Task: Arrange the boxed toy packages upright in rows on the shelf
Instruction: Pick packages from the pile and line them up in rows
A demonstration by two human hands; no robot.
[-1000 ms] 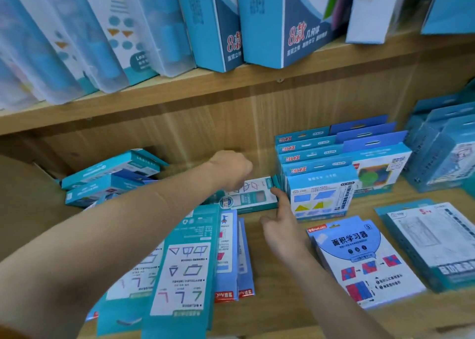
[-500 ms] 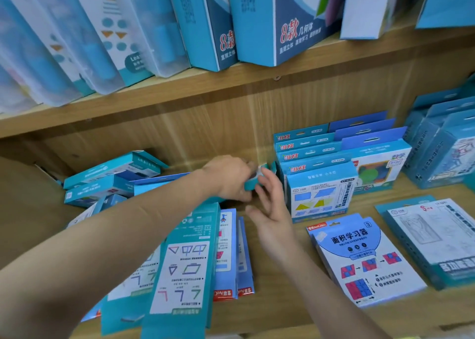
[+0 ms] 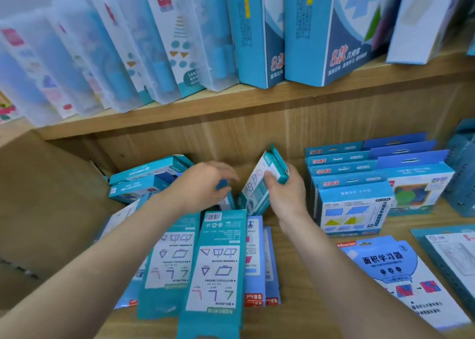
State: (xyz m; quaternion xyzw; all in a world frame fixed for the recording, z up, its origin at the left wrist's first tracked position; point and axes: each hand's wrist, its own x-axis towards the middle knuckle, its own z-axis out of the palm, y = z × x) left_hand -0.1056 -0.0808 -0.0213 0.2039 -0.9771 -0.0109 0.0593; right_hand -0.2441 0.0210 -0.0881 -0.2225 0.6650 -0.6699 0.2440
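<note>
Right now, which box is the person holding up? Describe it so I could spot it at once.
On the lower wooden shelf, left of the upright row of blue boxes, the right hand grips a small teal box with a white face of outlined shapes. Unlike its neighbours, it is held at a slant, neither standing upright nor lying flat.

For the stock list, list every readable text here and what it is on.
"面积学习器", "3": flat blue package, lower shelf.
"8款 几何体": large blue box, upper shelf.
"8": neighbouring box.
"Lea": clear case, cut off.
Too blurred: teal box in right hand, other fine print.
</note>
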